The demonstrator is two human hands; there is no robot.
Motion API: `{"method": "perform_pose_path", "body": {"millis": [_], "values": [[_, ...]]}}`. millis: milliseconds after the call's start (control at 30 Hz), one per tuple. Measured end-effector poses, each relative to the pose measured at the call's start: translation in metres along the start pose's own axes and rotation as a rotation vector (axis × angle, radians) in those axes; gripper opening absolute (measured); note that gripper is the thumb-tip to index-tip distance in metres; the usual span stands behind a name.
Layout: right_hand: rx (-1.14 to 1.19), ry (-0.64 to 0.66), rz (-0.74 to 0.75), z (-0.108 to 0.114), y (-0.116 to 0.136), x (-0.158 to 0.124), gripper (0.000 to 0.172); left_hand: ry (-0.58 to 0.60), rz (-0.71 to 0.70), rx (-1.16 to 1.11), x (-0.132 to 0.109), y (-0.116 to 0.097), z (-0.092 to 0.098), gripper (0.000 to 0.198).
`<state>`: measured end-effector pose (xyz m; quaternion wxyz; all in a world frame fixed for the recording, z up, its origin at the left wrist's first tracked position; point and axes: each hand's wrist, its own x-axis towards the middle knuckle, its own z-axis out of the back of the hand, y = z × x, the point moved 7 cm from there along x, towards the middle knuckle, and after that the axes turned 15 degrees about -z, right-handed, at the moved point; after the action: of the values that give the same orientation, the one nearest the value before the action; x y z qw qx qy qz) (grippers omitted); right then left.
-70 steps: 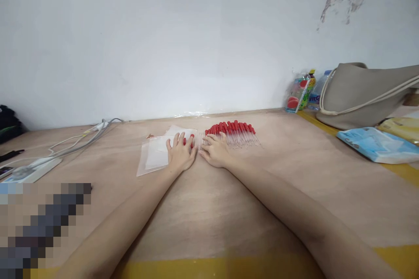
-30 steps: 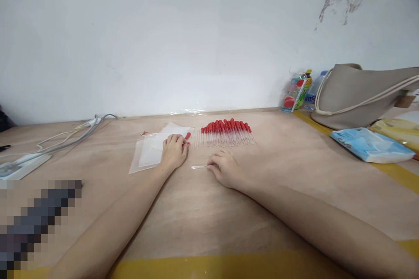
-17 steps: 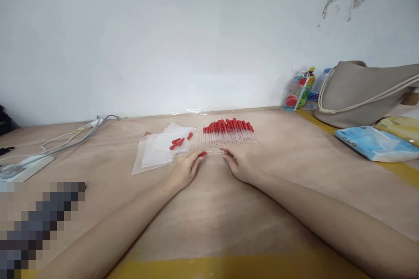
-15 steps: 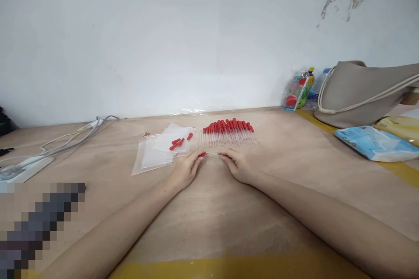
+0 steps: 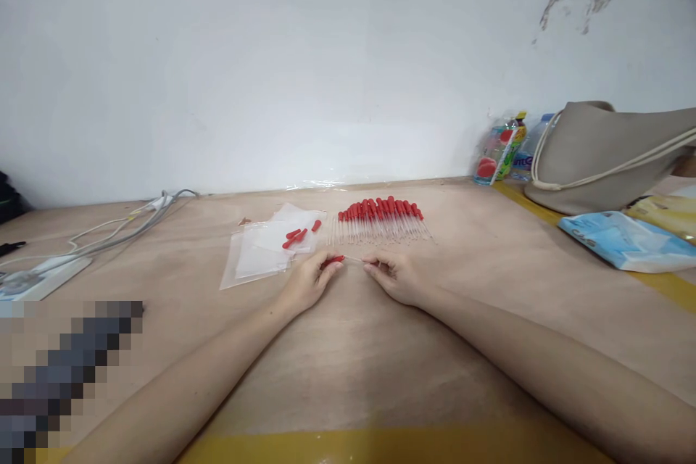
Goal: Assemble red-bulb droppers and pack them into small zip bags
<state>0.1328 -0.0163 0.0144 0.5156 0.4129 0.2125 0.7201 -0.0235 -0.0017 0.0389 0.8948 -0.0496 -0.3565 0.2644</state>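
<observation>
Joining 1 red cap [image 5: 338,259] to 1 clear tube [image 5: 353,259] looks to be the step in hand. The left hand [image 5: 307,283] has its fingers curled nearly closed around the cap, whose end shows past them; the right hand [image 5: 399,275] pinches the tube, which spans the gap between the 2 hands near the middle of the desk [image 5: 348,348]. The tube seems to meet the cap, but I cannot tell whether it is seated. The next move, I judge, calls for a straight, gentle push with the pieces in line.

Counted: 4 loose red caps [image 5: 294,234] lie on or beside the overlapping plastic sheets [image 5: 255,257]. Just beyond the hands, a row of capped tubes [image 5: 380,210] is too crowded to count, as are the bare tubes [image 5: 333,230] at its left end. At the far right stand 3 bottles [image 5: 486,163].
</observation>
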Motion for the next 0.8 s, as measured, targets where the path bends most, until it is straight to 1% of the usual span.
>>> {"method": "perform_pose_path", "body": {"millis": [133, 267, 367, 500, 567, 700, 800], "values": [[0.016, 0.02, 0.038, 0.0, 0.002, 0.001, 0.018, -0.041, -0.006, -0.069, -0.001, 0.003, -0.001, 0.015], [-0.065, 0.043, 0.05, 0.004, 0.005, 0.003, 0.014, -0.039, -0.038, -0.129, -0.002, 0.001, -0.002, 0.015], [-0.14, 0.077, 0.062, 0.009, 0.008, 0.007, 0.012, 0.003, -0.051, -0.139, -0.001, -0.003, -0.002, 0.014], [-0.24, 0.106, 0.168, 0.013, 0.016, 0.009, 0.015, 0.113, -0.064, -0.141, 0.0, -0.011, -0.007, 0.017], [-0.298, 0.085, 0.205, 0.014, 0.02, 0.008, 0.016, 0.14, -0.076, -0.115, 0.0, -0.013, -0.008, 0.018], [-0.401, 0.001, 0.238, 0.013, 0.025, 0.004, 0.02, 0.119, -0.096, -0.03, 0.001, -0.012, -0.008, 0.018], [-0.439, -0.01, 0.256, 0.009, 0.029, 0.0, 0.024, 0.126, -0.126, 0.01, 0.001, -0.012, -0.009, 0.018]]}}
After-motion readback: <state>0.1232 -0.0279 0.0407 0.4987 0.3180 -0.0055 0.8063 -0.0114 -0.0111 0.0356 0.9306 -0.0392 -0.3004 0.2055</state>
